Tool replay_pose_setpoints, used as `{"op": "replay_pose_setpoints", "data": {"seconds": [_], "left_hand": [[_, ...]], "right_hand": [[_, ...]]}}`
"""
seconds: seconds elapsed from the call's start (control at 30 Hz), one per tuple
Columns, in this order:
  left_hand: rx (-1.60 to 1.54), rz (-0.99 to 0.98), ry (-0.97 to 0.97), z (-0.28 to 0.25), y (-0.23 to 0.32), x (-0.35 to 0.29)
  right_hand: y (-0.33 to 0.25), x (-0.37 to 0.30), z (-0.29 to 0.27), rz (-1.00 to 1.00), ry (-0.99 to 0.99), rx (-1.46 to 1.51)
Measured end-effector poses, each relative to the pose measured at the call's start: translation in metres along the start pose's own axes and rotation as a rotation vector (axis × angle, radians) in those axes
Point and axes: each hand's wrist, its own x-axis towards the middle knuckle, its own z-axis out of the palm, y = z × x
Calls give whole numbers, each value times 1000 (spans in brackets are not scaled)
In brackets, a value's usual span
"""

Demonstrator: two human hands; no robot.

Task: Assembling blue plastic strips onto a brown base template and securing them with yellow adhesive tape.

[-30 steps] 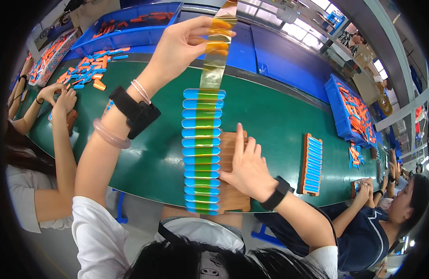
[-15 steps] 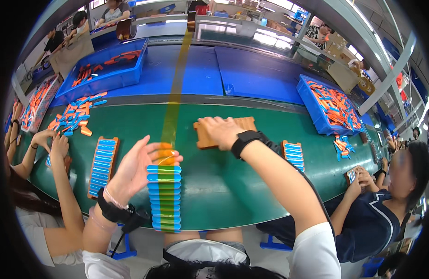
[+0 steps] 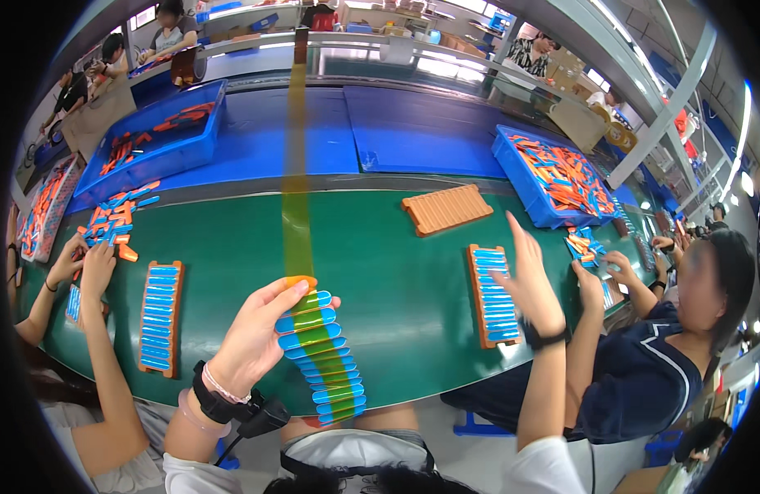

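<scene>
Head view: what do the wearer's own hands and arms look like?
The left hand is bare; its wrist has a black strap with a black box and cable, a thin pink band and a pinkish bangle. The right hand is bare too, with a black wristband. Both sleeves are white.

A head-worn fisheye camera looks down and forward across the nearby green table [image 3: 396, 329].

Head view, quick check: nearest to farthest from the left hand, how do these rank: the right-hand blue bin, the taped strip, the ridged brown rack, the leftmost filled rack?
1. Taped strip: gripped in the left hand.
2. Leftmost filled rack: to its left.
3. Ridged brown rack: ahead, rightward.
4. Right-hand blue bin: farther right.
</scene>
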Motion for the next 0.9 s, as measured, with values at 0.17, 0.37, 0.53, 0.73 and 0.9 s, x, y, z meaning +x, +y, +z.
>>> {"op": "replay_pose_setpoints", "data": {"seconds": [0.17,0.37,0.53,0.73,0.9], "left_hand": [[35,-17,-68,5,-10,0],[33,32,-32,-7,-20,-3],[-3,51,35,-25,-22,-10],[-17,60,137,-26,-12,-19],[-50,84,119,-23,-6,-22]], "right_hand": [[8,-122,-1,386,-156,191],[34,-136,24,399,164,536],[-16,-149,35,371,171,432],[-89,-142,61,289,65,480],[-123,-114,91,175,25,583]]}}
